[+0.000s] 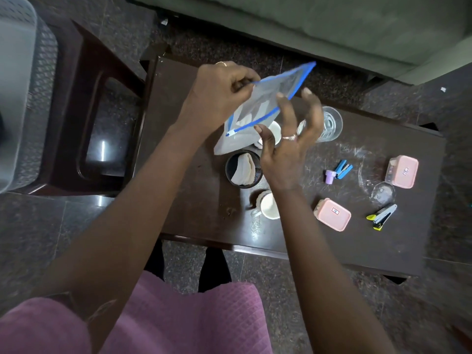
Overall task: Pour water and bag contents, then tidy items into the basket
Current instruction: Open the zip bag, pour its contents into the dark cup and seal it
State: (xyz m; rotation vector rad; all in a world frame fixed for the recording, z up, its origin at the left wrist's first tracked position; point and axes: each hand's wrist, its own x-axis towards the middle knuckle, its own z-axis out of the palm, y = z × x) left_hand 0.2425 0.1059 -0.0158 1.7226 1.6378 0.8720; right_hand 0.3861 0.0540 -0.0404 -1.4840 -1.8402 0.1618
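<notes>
My left hand (219, 95) pinches one edge of a clear zip bag (265, 103) with a blue seal, held tilted above the dark table (194, 200). White contents show low inside the bag. My right hand (288, 139) hovers beside the bag's mouth with fingers spread, a fingertip touching the blue seal. Under the bag stands a black mesh cup (242, 169) with a white piece in it. A white cup (274, 131) sits behind my right hand, and another white mug (267, 205) stands nearer me. A clear glass (330, 123) stands at the right.
A grey perforated basket (23, 93) rests on a dark stool (84, 111) at the left. On the table's right lie two pink lidded boxes (402, 171) (332, 214), a blue stapler (343, 169), a purple cap (329, 177), a grey-yellow stapler (381, 215) and a clear lid (383, 194).
</notes>
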